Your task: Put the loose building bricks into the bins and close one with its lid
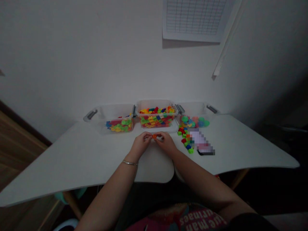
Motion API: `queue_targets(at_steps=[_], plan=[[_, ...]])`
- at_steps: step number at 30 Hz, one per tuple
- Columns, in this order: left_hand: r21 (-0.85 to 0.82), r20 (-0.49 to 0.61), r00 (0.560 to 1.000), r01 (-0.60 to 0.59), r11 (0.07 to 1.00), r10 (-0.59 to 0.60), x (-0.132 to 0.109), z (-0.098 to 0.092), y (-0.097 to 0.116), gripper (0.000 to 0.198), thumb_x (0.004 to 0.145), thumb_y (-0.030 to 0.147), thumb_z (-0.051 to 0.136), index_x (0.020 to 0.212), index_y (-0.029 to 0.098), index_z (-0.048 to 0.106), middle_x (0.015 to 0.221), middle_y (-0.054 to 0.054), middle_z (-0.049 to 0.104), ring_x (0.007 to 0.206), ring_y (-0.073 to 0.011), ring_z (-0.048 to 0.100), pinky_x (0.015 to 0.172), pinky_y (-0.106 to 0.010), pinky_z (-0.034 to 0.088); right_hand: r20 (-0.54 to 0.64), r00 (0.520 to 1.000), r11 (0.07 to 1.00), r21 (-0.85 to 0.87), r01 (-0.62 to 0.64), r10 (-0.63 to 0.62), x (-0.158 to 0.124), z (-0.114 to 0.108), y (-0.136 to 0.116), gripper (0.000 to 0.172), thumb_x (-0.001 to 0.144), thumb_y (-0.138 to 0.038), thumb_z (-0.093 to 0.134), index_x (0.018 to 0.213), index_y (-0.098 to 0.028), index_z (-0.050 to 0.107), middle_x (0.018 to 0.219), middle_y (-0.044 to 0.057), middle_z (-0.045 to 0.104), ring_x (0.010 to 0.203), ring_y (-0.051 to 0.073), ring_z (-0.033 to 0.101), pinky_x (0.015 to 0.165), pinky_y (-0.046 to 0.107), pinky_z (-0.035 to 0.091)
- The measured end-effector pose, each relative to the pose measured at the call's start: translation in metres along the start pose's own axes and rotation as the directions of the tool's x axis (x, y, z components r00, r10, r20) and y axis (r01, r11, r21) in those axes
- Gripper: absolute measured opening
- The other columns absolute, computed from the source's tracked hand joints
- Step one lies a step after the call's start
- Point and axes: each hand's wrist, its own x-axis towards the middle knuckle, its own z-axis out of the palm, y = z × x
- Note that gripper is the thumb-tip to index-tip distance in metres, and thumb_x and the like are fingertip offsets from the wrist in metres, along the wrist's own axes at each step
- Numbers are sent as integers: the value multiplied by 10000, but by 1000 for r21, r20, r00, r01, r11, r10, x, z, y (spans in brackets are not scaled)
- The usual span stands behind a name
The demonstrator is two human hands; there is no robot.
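Note:
Between my two hands, over the white table, is a small orange toy block (154,136). My left hand (142,141) pinches it from the left, a silver bracelet on that wrist. On the other side the fingertips of my right hand (166,141) close on it too. The fingers cover part of the block, so its exact shape is hard to make out. Just behind the hands stands a clear plastic box (157,113) full of colourful building blocks. Right of my right hand lie several joined blocks (185,138) in red, green, blue and orange.
A clear box (115,119) with green, yellow and blue pieces stands at the left, another (196,112) with round pieces at the right. A phone (201,142) lies beside the joined blocks. The white table (96,160) backs onto a wall with a hanging paper chart (192,19).

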Motion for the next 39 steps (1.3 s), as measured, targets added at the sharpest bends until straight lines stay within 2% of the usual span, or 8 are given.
queue_targets(at_steps=[6, 10, 13, 17, 20, 25, 31, 39], plan=[[128, 9, 997, -78, 989, 77, 0, -2, 6, 131, 823, 240, 564, 876, 194, 674, 902, -40, 720, 861, -186, 658, 839, -327, 518, -15, 1000, 1000, -3, 3, -3, 1, -1, -1, 173, 764, -180, 608, 925, -214, 662, 913, 39, 684, 842, 188, 600, 777, 334, 493], [244, 1, 988, -148, 958, 153, 2, -2, 3, 154, 841, 215, 549, 900, 189, 689, 930, -61, 724, 910, -207, 646, 881, -363, 500, -153, 987, 999, -12, 47, -49, 10, -11, -6, 171, 793, -241, 583, 940, -199, 658, 923, 54, 679, 808, 183, 590, 787, 334, 488], [359, 42, 979, -199, 912, 197, 1, -2, -1, 143, 812, 171, 578, 900, 182, 690, 954, -71, 727, 947, -233, 638, 926, -408, 477, -265, 960, 996, -30, 82, -87, 23, -25, -13, 193, 826, -264, 553, 972, -194, 659, 946, 62, 671, 793, 178, 582, 768, 317, 491], [457, 72, 975, -219, 862, 210, 0, -1, -5, 166, 774, 146, 613, 917, 176, 692, 1027, -91, 707, 1008, -255, 622, 959, -437, 463, -343, 921, 979, -150, 141, -185, 46, -46, -19, 234, 866, -240, 519, 1045, -195, 664, 1046, 81, 668, 998, 208, 579, 900, 347, 460], [476, 67, 981, -192, 858, 182, -1, -1, -6, 158, 772, 162, 624, 911, 186, 698, 1062, -96, 685, 1030, -257, 612, 963, -443, 467, -383, 904, 955, -285, 82, -192, 65, -58, -21, 257, 890, -250, 514, 1090, -211, 669, 1116, 79, 661, 1097, 223, 543, 986, 374, 398], [486, 85, 985, -171, 857, 148, -1, -2, -7, 164, 783, 184, 625, 929, 191, 699, 1076, -95, 671, 1053, -265, 602, 976, -444, 461, -363, 924, 904, -425, -49, -121, 82, -58, -27, 264, 910, -290, 513, 1109, -257, 683, 1160, 57, 658, 1114, 244, 518, 987, 394, 362], [477, 96, 985, -170, 862, 141, -1, -1, -6, 173, 794, 187, 611, 944, 185, 696, 1087, -96, 662, 1063, -257, 596, 989, -436, 456, -318, 946, 840, -530, -119, -67, 76, -42, -35, 324, 933, -322, 467, 1181, -228, 655, 1175, 88, 658, 1136, 272, 497, 1002, 428, 321], [455, 77, 982, -188, 870, 172, 0, 1, -13, 174, 778, 183, 614, 935, 196, 689, 1081, -87, 650, 1060, -245, 595, 983, -425, 467, -219, 966, 772, -635, -32, -140, 71, -31, -35, 360, 907, -351, 486, 1178, -164, 630, 1189, 126, 634, 1190, 292, 464, 1130, 500, 124]])
